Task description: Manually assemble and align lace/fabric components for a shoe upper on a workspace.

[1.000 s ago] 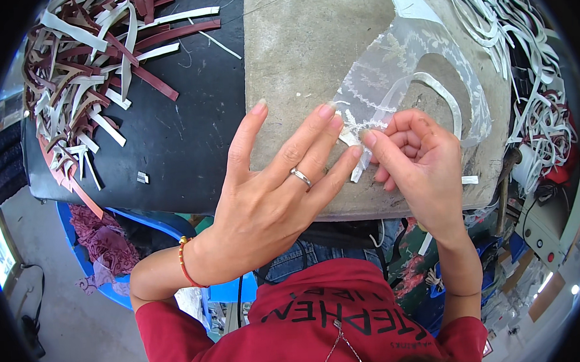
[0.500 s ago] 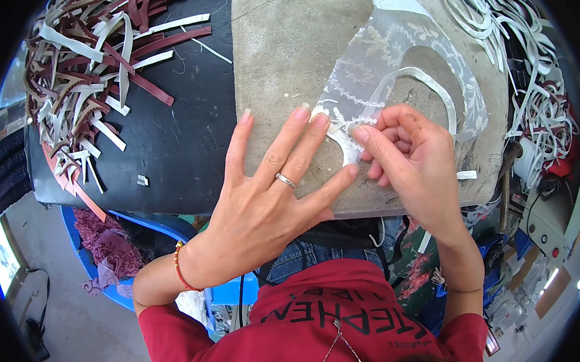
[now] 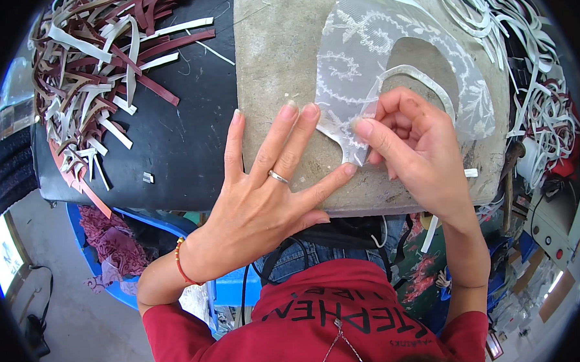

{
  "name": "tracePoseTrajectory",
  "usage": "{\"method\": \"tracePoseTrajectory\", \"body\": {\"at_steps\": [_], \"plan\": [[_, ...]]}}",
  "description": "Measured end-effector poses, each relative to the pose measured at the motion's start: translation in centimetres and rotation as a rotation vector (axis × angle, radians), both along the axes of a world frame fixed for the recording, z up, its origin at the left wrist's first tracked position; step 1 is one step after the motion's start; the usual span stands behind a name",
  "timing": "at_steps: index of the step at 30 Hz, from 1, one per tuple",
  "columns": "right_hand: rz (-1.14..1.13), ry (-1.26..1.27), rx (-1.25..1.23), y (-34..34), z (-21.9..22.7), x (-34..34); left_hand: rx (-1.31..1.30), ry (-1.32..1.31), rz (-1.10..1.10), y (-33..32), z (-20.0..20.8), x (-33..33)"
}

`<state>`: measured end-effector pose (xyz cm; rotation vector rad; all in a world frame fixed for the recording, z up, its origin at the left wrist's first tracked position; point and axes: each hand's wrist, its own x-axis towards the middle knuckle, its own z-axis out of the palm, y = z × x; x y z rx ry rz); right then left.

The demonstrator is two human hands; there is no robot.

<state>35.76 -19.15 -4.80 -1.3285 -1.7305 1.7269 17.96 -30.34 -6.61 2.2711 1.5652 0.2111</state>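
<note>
A sheer white lace mesh piece [image 3: 346, 65] with floral embroidery lies on the grey slab [image 3: 275, 71], its curved cut-out toward the right. A white curved strip [image 3: 436, 85] shows along that cut-out. My right hand [image 3: 415, 146] is closed, thumb and forefinger pinching the lace near its lower narrow end. My left hand [image 3: 258, 182] lies spread, palm down, with a ring on one finger. Its fingertips rest by the white lower edge [image 3: 331, 132] of the lace, and the thumb side reaches the narrow tip.
A heap of maroon and white strips [image 3: 97, 66] covers the black padded surface [image 3: 197, 133] at left. More white strips [image 3: 538, 86] hang at the right edge. Below left stands a blue basin [image 3: 77, 235] with purple lace fabric [image 3: 115, 243]. A machine [image 3: 554, 234] stands at lower right.
The lace has turned and spread flatter, its upper part shifting left. My left hand has drawn slightly left; my right hand still pinches the lower end.
</note>
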Motion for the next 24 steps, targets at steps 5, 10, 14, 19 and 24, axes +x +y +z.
{"method": "tracePoseTrajectory", "body": {"at_steps": [5, 10, 14, 19, 24], "plan": [[-0.046, -0.039, -0.275, 1.1, 0.7, -0.8, 0.181, 0.079, 0.001, -1.3, -0.7, 0.7], [-0.082, 0.277, -0.33, 4.2, 1.7, -3.1, 0.157, 0.037, 0.017, -1.2, -0.6, 1.1], [-0.081, 0.449, -0.122, 5.7, 2.8, -3.2, 0.161, 0.072, 0.0, -1.2, -0.6, 1.2], [0.07, 0.329, -0.031, 3.8, 1.0, -1.3, 0.132, 0.077, 0.044, -2.0, -1.4, 1.7], [0.086, 0.279, -0.123, 2.8, 0.2, 0.9, 0.193, 0.059, 0.104, -2.6, -1.9, 2.1]]}}
